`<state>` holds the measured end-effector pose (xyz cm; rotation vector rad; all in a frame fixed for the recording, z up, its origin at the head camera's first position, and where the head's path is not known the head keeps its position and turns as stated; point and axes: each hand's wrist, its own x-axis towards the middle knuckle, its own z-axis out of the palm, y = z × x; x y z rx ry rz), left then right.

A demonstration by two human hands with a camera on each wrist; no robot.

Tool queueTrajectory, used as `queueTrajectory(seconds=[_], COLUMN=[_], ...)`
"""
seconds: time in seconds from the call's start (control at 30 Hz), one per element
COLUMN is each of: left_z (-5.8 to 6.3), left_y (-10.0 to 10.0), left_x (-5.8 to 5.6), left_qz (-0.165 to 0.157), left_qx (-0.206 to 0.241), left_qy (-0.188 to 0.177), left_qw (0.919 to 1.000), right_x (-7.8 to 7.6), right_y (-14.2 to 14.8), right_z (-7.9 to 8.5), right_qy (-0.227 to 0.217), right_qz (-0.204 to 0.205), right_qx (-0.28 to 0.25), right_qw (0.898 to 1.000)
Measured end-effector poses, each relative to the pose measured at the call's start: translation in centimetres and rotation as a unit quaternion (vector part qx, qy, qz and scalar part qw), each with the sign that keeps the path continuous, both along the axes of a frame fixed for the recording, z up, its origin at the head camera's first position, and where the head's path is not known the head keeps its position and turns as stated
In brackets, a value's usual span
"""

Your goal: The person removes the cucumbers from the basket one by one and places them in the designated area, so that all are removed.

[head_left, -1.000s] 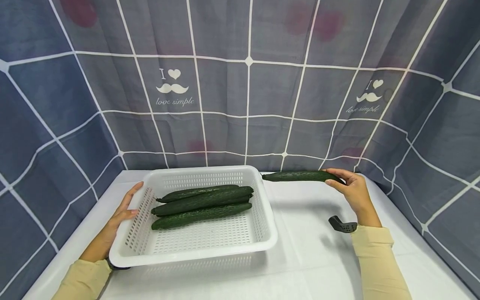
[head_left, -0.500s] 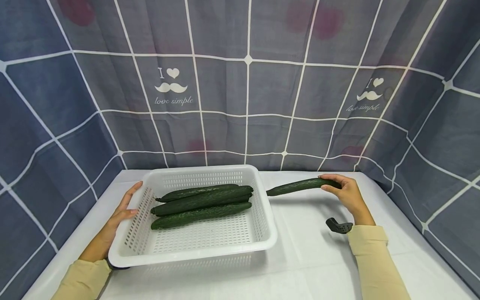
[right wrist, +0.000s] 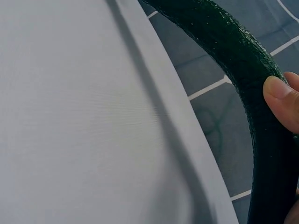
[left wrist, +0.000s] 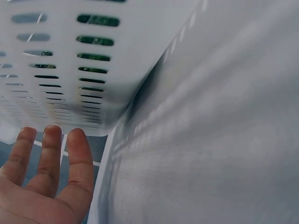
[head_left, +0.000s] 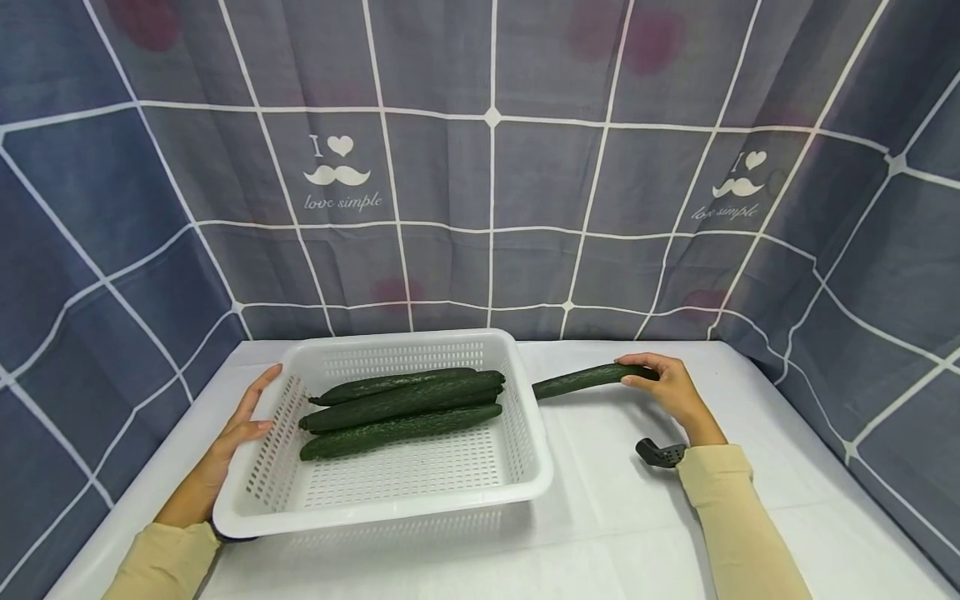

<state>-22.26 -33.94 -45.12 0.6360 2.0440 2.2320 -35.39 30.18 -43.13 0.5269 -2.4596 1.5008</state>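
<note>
A white perforated basket stands at left centre in the head view, with several dark green cucumbers lying side by side in it. At its left end my left hand holds the rim, thumb and index finger over the edge; in the left wrist view three fingers reach straight along the outside. Right of the basket, my right hand pinches a single cucumber near its right end. This cucumber slants down leftward, its far tip hidden behind the basket's right rim. In the right wrist view the thumb presses on its curved skin.
White cloth covers the table under everything. A grey-blue checked curtain rises behind and along both sides. A black strap piece sticks out from the right wrist above the table.
My right hand has moved left and slightly down with its cucumber, whose left end has dropped and gone behind the basket's rim. The left hand and basket have stayed almost in place.
</note>
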Motion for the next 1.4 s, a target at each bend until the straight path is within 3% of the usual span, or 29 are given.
queueTrajectory(seconds=[0.4, 0.63, 0.8, 1.4], left_z=[0.1, 0.1, 0.1, 0.5], left_y=[-0.1, -0.4, -0.5, 0.1], left_x=[0.3, 0.2, 0.0, 0.4], left_qz=[0.018, 0.007, 0.002, 0.041], left_qx=[-0.022, -0.021, -0.017, -0.053], left_qy=[-0.011, 0.000, -0.002, -0.044], left_qw=[0.9995, 0.9998, 0.9999, 0.9967], right_x=[-0.5, -0.4, -0.4, 0.2], right_y=[-0.8, -1.5, -1.6, -1.8], right_z=[-0.9, -1.1, -1.1, 0.7], right_qy=[-0.002, -0.003, -0.005, 0.001], right_qz=[0.005, 0.002, -0.002, 0.004], right_qx=[0.107, 0.170, 0.186, 0.204], right_qw=[0.994, 0.986, 0.983, 0.979])
